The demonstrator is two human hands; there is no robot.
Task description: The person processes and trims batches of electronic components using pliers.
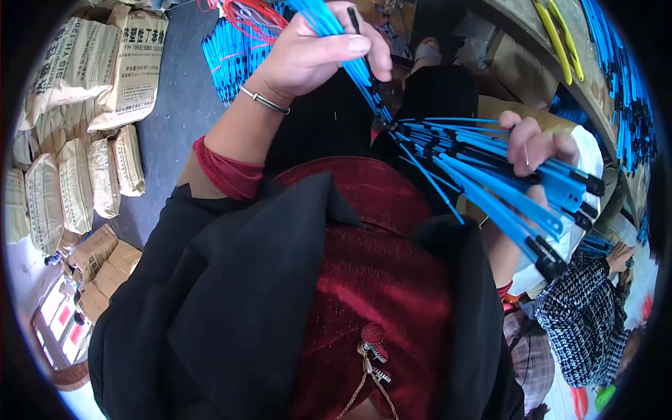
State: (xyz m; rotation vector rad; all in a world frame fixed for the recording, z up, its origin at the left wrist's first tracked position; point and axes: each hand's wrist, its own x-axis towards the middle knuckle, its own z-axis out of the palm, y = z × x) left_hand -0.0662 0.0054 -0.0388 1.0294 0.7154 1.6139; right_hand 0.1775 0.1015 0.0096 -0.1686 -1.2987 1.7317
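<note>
My left hand (325,56) is closed around the upper part of a bundle of long, thin blue plastic strips (360,73), its thumb lying across them. A dark strip sticks up between its fingers. The strips narrow together at the middle, in front of my lap. From there, more blue strips with black end pieces (483,178) fan out to the right. My right hand (535,150) grips these, fingers curled over the top and the thumb partly hidden below. Several wide ends with small holes and black tips point down and right. One thin strip hangs apart from the others.
Bundled blue strips (227,59) and red-and-white cords (255,17) lie beyond my left hand. Paper sacks (73,59) stand at the left. A wooden bench (595,87) at the right holds yellow-handled pliers-like tools (560,42) and blue strips. A person in a checked jacket (581,315) sits at lower right.
</note>
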